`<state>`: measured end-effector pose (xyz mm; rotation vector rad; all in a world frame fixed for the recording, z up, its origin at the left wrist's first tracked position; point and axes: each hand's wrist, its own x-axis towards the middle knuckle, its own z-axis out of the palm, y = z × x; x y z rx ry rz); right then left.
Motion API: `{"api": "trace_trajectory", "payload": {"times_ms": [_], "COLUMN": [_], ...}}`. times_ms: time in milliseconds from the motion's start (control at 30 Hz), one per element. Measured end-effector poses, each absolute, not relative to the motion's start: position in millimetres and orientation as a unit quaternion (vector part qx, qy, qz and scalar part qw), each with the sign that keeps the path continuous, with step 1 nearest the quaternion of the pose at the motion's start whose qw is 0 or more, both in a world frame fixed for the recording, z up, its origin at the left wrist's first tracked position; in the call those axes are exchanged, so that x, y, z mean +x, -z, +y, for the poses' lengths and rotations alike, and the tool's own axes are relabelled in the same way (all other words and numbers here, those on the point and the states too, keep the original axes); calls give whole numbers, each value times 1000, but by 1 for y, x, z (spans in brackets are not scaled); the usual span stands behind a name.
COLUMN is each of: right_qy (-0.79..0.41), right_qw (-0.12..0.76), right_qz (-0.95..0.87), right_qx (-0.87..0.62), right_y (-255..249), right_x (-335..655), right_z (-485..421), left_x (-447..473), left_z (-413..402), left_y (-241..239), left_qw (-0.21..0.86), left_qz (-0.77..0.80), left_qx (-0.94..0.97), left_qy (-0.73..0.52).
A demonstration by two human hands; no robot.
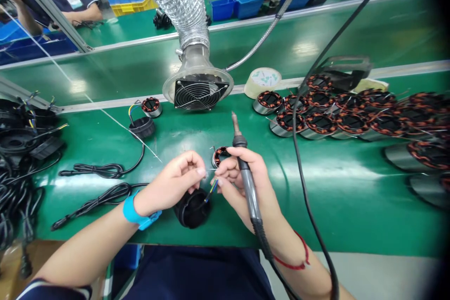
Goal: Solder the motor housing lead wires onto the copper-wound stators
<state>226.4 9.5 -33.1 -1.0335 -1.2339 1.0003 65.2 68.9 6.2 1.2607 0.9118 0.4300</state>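
My right hand (242, 176) is closed around a soldering iron (246, 173), its tip pointing up and away, and its fingertips pinch thin coloured wires (212, 190). My left hand (177, 178) is closed in a pinch on a fine wire end right beside those wires. Just below the hands a black round housing (192, 208) lies on the green table (337, 197). A copper-wound stator (220, 155) sits behind my fingers, partly hidden.
A fume extractor fan (197, 91) on a silver hose stands ahead. Several stators (337, 119) are heaped at right beside a tape roll (263, 80). Black cables (98, 169) and housings (21, 136) lie at left. Other people work across the benches.
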Motion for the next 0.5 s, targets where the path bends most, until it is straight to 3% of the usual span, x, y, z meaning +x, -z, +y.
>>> {"api": "trace_trajectory", "payload": {"times_ms": [300,500], "right_qy": [-361,-311], "right_qw": [608,636], "right_qz": [-547,-577], "right_qx": [-447,-408], "right_y": [32,27], "right_x": [226,225], "right_z": [8,8], "left_x": [72,71], "left_z": [65,72], "left_y": [-13,-17], "left_qw": [634,765], "left_qz": [425,326], "left_qx": [632,549], "left_qy": [-134,-80]}}
